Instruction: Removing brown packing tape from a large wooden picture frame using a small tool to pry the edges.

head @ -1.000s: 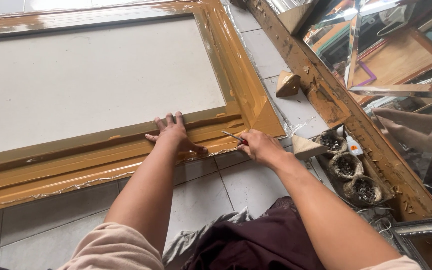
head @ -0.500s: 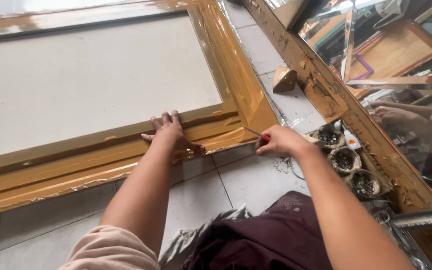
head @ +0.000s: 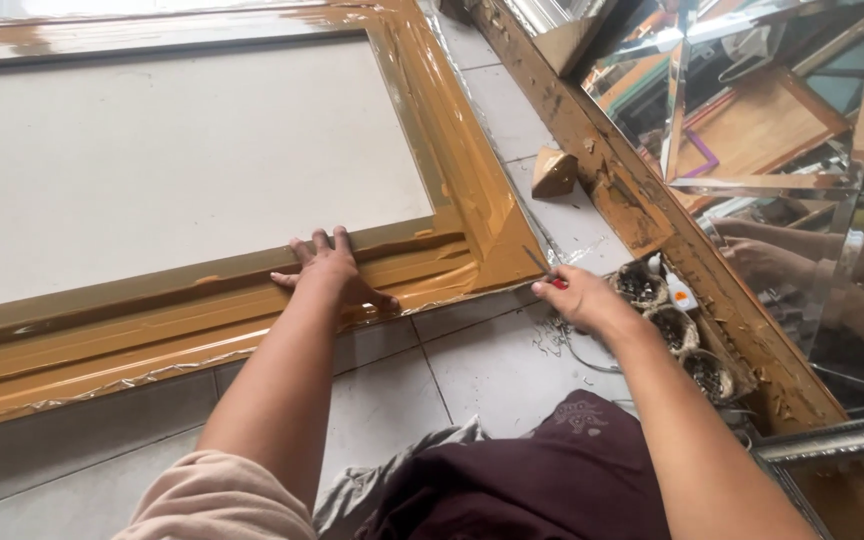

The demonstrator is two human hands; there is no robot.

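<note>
The left hand is lying flat and open on the lower rail of a big wooden frame, with the fingers spread and pressing on the wood; it is gripping nothing. The frame is lying on the tiled floor, it is wrapped in shiny transparent film, and it is surrounding a pale panel. The right hand is closed around a thin tool with a red handle, and the metal tip is pointing up toward the lower right corner of the frame, just beside its edge. Near this hand, on the floor, three small round holders with dark small pieces are standing in a row, and a small white bottle is lying just beside them. A wooden corner block is lying further up on the tiles, next to a mirror with a rough wooden border which is reflecting arms.
</note>
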